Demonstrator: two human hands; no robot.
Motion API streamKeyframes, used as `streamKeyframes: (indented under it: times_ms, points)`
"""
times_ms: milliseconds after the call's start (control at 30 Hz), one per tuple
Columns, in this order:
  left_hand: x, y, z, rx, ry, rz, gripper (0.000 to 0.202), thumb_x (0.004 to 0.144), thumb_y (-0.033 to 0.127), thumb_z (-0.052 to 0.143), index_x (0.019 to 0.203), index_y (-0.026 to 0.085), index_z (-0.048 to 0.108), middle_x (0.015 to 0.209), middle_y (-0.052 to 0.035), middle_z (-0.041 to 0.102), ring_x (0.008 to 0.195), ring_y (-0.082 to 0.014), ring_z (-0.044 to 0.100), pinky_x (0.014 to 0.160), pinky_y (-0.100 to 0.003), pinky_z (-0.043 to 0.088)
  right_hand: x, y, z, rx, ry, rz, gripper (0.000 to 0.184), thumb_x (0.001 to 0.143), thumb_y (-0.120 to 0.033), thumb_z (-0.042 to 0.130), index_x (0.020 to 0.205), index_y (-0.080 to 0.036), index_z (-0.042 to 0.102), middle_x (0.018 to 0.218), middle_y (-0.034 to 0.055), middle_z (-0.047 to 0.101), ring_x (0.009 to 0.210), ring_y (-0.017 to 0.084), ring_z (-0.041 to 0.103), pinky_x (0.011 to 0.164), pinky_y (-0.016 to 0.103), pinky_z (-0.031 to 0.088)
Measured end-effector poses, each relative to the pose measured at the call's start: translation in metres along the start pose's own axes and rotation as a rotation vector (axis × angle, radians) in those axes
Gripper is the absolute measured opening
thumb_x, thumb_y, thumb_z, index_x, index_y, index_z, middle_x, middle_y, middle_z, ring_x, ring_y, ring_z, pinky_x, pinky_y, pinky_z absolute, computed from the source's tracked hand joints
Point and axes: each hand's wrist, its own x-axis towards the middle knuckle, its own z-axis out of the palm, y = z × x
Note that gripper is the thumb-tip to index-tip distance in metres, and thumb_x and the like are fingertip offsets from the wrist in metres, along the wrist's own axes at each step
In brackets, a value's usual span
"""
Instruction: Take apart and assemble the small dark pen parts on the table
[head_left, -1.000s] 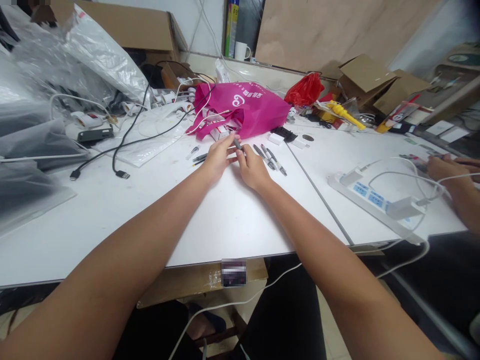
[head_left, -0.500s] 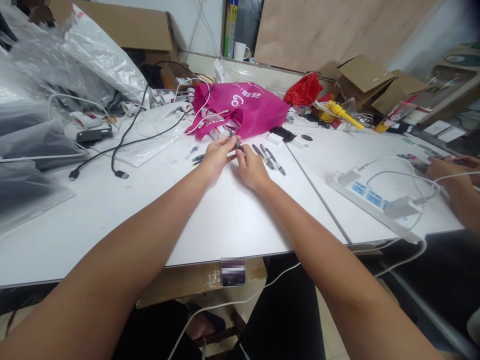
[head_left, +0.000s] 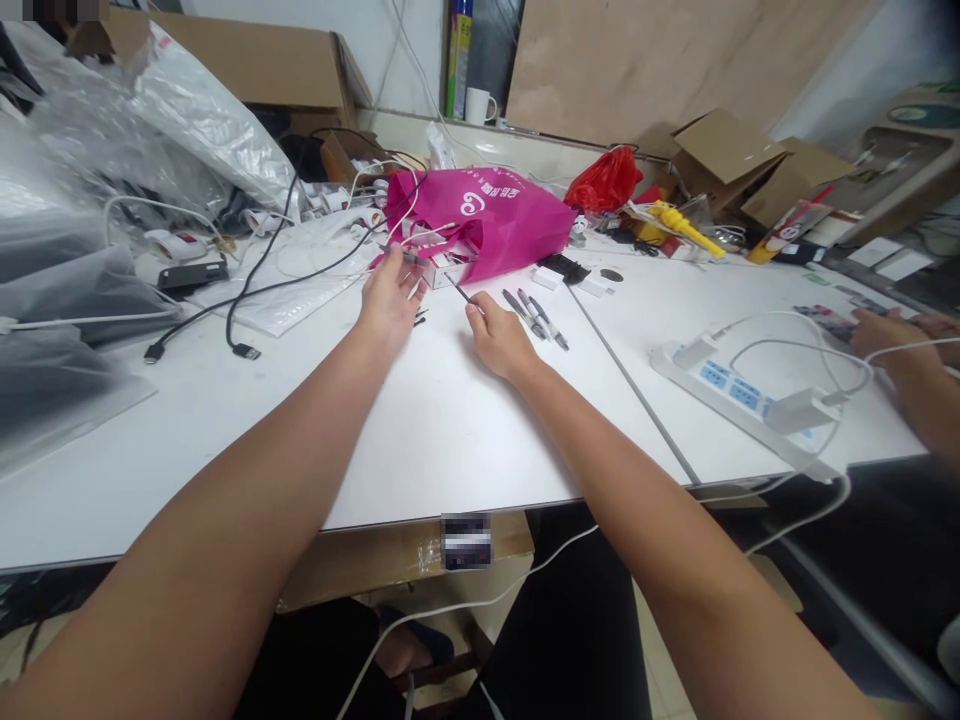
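Observation:
My left hand (head_left: 388,298) rests on the white table (head_left: 465,430) in front of a pink bag (head_left: 495,215), its fingers pinched on a small grey pen part (head_left: 409,258). My right hand (head_left: 499,338) lies just to the right, closed on a thin dark pen refill (head_left: 457,290) that points up and left. The two hands are a short way apart. Several grey pens (head_left: 536,313) lie on the table just right of my right hand. A few small dark pen pieces (head_left: 419,318) show beside my left hand.
A white power strip (head_left: 739,390) with plugged chargers and white cables lies at the right, near another person's hand (head_left: 900,335). Black USB cables (head_left: 244,300) and plastic bags (head_left: 82,200) fill the left. Cardboard boxes (head_left: 750,160), a red bag (head_left: 607,178) and a mug (head_left: 480,104) stand behind.
My hands held one pen together; now they have drawn apart. The left hand moved left and up with the grey part, while the right keeps the thin refill.

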Motion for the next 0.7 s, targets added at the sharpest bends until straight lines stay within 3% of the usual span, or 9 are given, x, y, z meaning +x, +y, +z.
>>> streamKeyframes:
  times_ms: [100, 167, 333, 500, 700]
  points:
    - [-0.003, 0.001, 0.003, -0.038, -0.016, -0.037, 0.019, 0.100, 0.026, 0.077, 0.085, 0.021, 0.066, 0.083, -0.0014, 0.074, 0.078, -0.0128, 0.071, 0.074, -0.022, 0.056, 0.001, 0.003, 0.001, 0.062, 0.044, 0.019, 0.035, 0.109, -0.057, 0.035, 0.110, -0.029, 0.056, 0.087, 0.0062, 0.067, 0.085, 0.031, 0.063, 0.089, 0.045, 0.050]
    - [-0.009, -0.001, 0.008, -0.044, -0.040, -0.111, 0.026, 0.103, 0.019, 0.065, 0.078, 0.020, 0.060, 0.071, 0.0001, 0.065, 0.064, -0.0106, 0.063, 0.067, -0.021, 0.053, 0.002, 0.003, 0.001, 0.092, 0.067, 0.028, 0.034, 0.109, -0.057, 0.036, 0.106, -0.029, 0.055, 0.085, 0.0050, 0.065, 0.086, 0.030, 0.063, 0.088, 0.044, 0.050]
    - [-0.028, -0.006, 0.020, 0.043, -0.188, -0.278, 0.039, 0.108, 0.020, 0.054, 0.069, 0.020, 0.048, 0.060, 0.0051, 0.038, 0.047, -0.0074, 0.035, 0.046, -0.021, 0.032, 0.002, 0.003, 0.001, 0.090, 0.073, 0.027, 0.030, 0.109, -0.053, 0.036, 0.104, -0.029, 0.053, 0.083, 0.0040, 0.063, 0.085, 0.030, 0.063, 0.089, 0.044, 0.051]
    - [-0.037, -0.016, 0.025, 0.249, -0.213, -0.097, 0.031, 0.101, 0.026, 0.082, 0.082, 0.020, 0.058, 0.073, 0.0058, 0.052, 0.048, -0.0037, 0.031, 0.047, -0.022, 0.028, 0.003, 0.004, 0.002, 0.065, 0.070, 0.010, 0.031, 0.111, -0.052, 0.037, 0.106, -0.030, 0.057, 0.087, 0.0052, 0.066, 0.089, 0.030, 0.066, 0.092, 0.045, 0.054]
    - [-0.035, -0.023, 0.024, 0.286, -0.186, -0.052, 0.021, 0.100, 0.016, 0.081, 0.085, 0.020, 0.066, 0.074, 0.0048, 0.056, 0.048, -0.0033, 0.034, 0.046, -0.021, 0.028, 0.004, 0.005, 0.004, 0.041, 0.070, -0.009, 0.033, 0.112, -0.053, 0.036, 0.106, -0.029, 0.058, 0.088, 0.0058, 0.068, 0.090, 0.031, 0.067, 0.094, 0.046, 0.055]
